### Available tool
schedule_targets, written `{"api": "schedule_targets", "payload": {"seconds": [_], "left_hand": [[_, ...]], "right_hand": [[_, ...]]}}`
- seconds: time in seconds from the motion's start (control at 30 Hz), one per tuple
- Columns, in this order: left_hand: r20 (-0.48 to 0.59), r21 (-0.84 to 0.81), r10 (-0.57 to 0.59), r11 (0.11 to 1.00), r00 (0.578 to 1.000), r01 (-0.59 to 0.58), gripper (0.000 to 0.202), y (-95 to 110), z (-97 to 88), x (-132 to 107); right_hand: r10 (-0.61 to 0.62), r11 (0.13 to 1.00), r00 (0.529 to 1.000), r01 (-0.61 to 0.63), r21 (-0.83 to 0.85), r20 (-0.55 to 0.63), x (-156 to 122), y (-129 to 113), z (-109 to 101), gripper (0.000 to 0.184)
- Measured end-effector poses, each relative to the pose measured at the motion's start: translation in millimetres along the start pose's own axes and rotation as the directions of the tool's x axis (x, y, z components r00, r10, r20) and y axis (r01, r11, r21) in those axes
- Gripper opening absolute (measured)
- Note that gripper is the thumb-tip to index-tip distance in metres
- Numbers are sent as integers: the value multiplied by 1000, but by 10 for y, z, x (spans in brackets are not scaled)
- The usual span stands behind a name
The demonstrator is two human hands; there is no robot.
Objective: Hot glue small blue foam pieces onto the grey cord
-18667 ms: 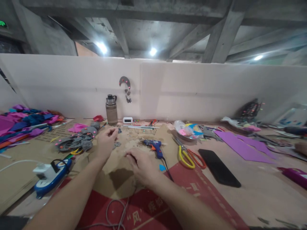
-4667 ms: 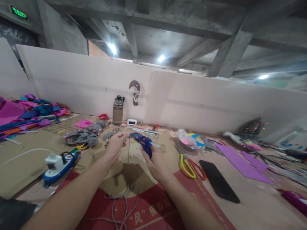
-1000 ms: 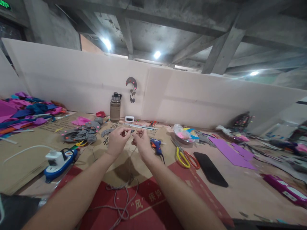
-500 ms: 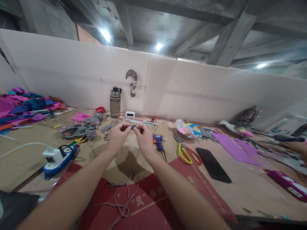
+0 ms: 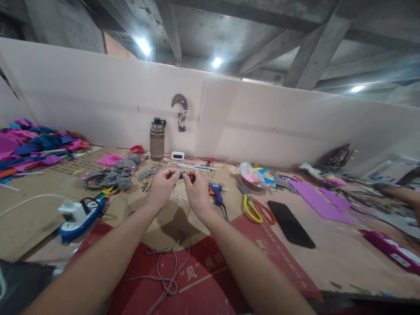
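My left hand (image 5: pixel 164 183) and my right hand (image 5: pixel 196 188) meet over the middle of the table, thumbs and fingers pinched. Between the fingertips is a small dark blue piece (image 5: pixel 181 175), which both hands grip; its exact kind is too small to make out. A grey cord (image 5: pixel 167 275) lies in loose loops below the hands, and a thin strand rises towards my right hand. Just right of my right hand lies a blue glue gun (image 5: pixel 216 194). Left of my left hand are grey felt pieces with pink beads (image 5: pixel 114 175).
Scissors with yellow and red handles (image 5: pixel 255 209) and a black phone (image 5: pixel 290 224) lie to the right. A metal bowl (image 5: pixel 256 186) holds bagged bits. At left sits a blue power strip (image 5: pixel 80 223). A bottle (image 5: pixel 157 142) stands at the back. Another person's hand (image 5: pixel 402 194) shows far right.
My hands stay pinched together on the small blue piece, with barely any shift. At far right the other person's hand has moved slightly left and up.
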State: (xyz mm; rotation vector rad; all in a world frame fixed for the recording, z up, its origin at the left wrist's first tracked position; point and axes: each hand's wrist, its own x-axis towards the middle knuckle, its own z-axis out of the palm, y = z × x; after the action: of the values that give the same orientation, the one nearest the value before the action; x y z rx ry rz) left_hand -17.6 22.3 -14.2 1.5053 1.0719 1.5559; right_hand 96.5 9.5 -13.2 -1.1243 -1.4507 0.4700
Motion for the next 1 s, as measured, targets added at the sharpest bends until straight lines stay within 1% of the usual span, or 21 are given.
{"api": "schedule_targets", "payload": {"seconds": [0.1, 0.23, 0.33, 0.4, 0.43, 0.57, 0.6, 0.7, 0.8, 0.87, 1.0], "left_hand": [[67, -104, -44, 993, 997, 51, 21, -19, 8, 5], [129, -221, -89, 968, 988, 116, 18, -6, 18, 21], [167, -276, -123, 947, 978, 166, 17, 4, 19, 34], [175, -284, -133, 942, 976, 179, 16, -2, 17, 41], [177, -283, -135, 942, 975, 182, 15, -8, 16, 44], [186, -273, -141, 943, 972, 189, 13, -28, 11, 50], [189, -273, -146, 942, 971, 194, 14, -25, 9, 49], [226, -293, -154, 931, 962, 218, 15, 11, -2, 44], [277, -343, -130, 912, 952, 225, 17, 62, -17, 35], [288, -355, -119, 908, 950, 222, 20, 88, -26, 31], [284, -313, -148, 919, 947, 238, 26, 118, -38, 33]], "right_hand": [[-1, 1000, 1000, 1, 4, -5, 4, -5, -4, 14], [13, 999, 1000, -12, 53, -10, 7, 8, 0, 13], [30, 995, 999, -27, 101, -25, 12, 31, -5, 22], [38, 991, 999, -33, 127, -39, 15, 38, -20, 30], [39, 991, 999, -34, 133, -38, 17, 36, -31, 31], [20, 994, 999, -24, 104, 40, 20, 0, -81, 16], [16, 995, 998, -21, 99, 53, 21, -9, -91, 15], [20, 994, 998, -25, 109, 53, 31, -15, -106, 17], [36, 990, 997, -44, 131, 64, 46, 11, -109, 18], [38, 989, 996, -49, 136, 76, 54, 33, -111, 18], [38, 992, 996, -47, 115, 79, 58, 64, -119, 20]]}}
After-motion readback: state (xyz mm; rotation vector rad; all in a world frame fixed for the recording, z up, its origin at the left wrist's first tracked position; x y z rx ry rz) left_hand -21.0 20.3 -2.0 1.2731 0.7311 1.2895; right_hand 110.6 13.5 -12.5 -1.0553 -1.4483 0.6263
